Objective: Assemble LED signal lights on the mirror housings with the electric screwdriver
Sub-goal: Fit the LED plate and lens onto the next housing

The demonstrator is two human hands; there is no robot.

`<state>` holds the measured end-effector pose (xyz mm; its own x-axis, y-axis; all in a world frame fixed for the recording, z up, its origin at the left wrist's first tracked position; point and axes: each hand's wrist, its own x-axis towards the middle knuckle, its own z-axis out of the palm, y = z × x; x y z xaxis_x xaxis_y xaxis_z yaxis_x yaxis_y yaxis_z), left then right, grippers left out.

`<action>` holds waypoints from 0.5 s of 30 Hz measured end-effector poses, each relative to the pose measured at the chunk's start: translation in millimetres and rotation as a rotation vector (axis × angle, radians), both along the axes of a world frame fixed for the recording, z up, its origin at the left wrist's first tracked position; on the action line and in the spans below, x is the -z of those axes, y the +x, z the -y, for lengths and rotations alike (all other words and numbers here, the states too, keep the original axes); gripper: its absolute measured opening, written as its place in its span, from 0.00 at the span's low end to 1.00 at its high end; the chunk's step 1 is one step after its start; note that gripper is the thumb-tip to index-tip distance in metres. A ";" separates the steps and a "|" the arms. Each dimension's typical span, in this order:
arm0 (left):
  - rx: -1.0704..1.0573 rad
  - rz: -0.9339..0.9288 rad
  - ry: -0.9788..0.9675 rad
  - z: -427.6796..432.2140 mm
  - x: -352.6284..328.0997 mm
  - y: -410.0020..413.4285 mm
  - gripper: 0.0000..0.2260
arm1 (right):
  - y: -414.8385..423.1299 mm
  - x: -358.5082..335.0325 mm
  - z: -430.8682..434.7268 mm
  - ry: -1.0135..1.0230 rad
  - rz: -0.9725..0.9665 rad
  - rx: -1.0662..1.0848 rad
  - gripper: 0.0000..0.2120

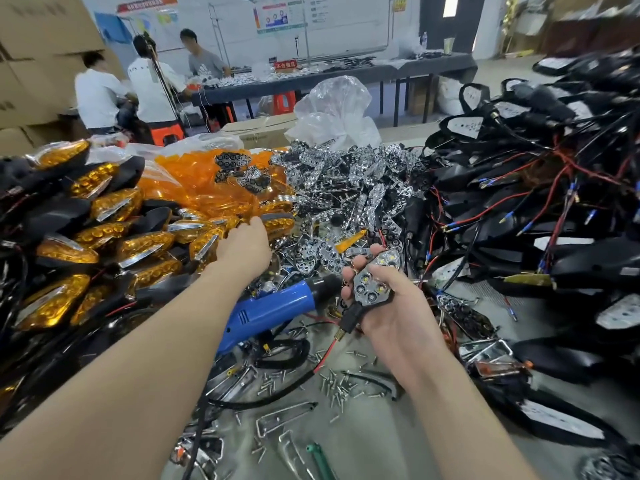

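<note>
Nearest the wearer, a bare strip of grey table (381,445) was seen between the two forearms, the only open room on the surface. It was strewn with loose screws (339,386) and bent metal brackets (277,415). A green-handled tool (322,459) lay at the bottom edge. Just beyond, the blue electric screwdriver (270,310) lay on its side, partly covered by the left forearm. Beside its nose, the right hand (391,313) was held palm up, its fingers curled round an LED signal light (372,285) with a chrome face, lifted clear of the table. The left hand (242,251) was stretched forward to the edge of a heap of amber lenses (194,181). Its fingertips were hidden, so whether anything was gripped could not be told. The left side was walled in by stacked finished lights (104,237), the middle by a mound of chrome reflectors (346,181), and the right by black mirror housings (519,202) tangled in red and black wires. Behind these a clear plastic bag (336,109) stood up. Farther off, across open floor, a long dark table (346,74) was attended by three people (149,81), with cardboard boxes (34,46) stacked at the left.
</note>
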<state>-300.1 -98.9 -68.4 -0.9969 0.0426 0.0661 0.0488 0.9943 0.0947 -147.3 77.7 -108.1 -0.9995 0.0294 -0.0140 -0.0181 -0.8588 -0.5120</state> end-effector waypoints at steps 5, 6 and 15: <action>0.005 -0.101 0.335 6.2 -15.4 21.3 0.22 | -0.9 0.1 -0.3 0.004 0.017 0.004 0.12; 0.005 -0.144 0.458 7.5 -21.0 32.3 0.22 | -0.1 -0.8 0.1 0.014 0.022 0.003 0.12; 0.190 0.171 1.859 -27.9 -4.3 155.3 0.16 | 10.6 -11.4 11.9 0.212 0.130 0.063 0.16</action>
